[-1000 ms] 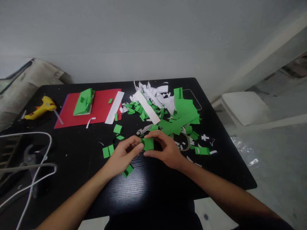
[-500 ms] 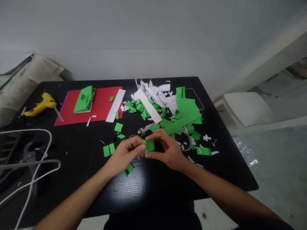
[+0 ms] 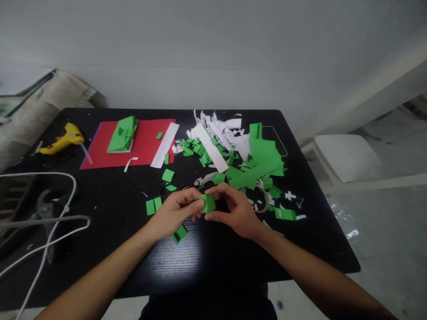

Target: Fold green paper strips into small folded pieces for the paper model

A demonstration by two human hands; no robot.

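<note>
Between my two hands is a small folded piece of green paper (image 3: 209, 203), held just above the black table. My left hand (image 3: 178, 210) pinches its left edge, the thumb lying on top. Around its right side curl the fingers and thumb of my right hand (image 3: 235, 211), touching its upper and lower edges. Just below my left hand lies a folded green paper piece (image 3: 180, 234), and another green piece (image 3: 154, 206) with a crease is left of it. Scissors (image 3: 204, 179) rest behind my hands, partly covered by paper.
A red sheet (image 3: 150, 142) bears a stack of green paper (image 3: 122, 135) and a white strip (image 3: 165, 146). White scraps (image 3: 218, 129) and green sheets (image 3: 263, 155) pile up behind. A tape ring (image 3: 266, 200), yellow glue gun (image 3: 63, 140), pliers (image 3: 45, 209) and white cable (image 3: 71, 186) lie around.
The green piece between my hands now looks more folded and narrower, with my right hand's fingers bent over it. The whole view has shifted slightly.
</note>
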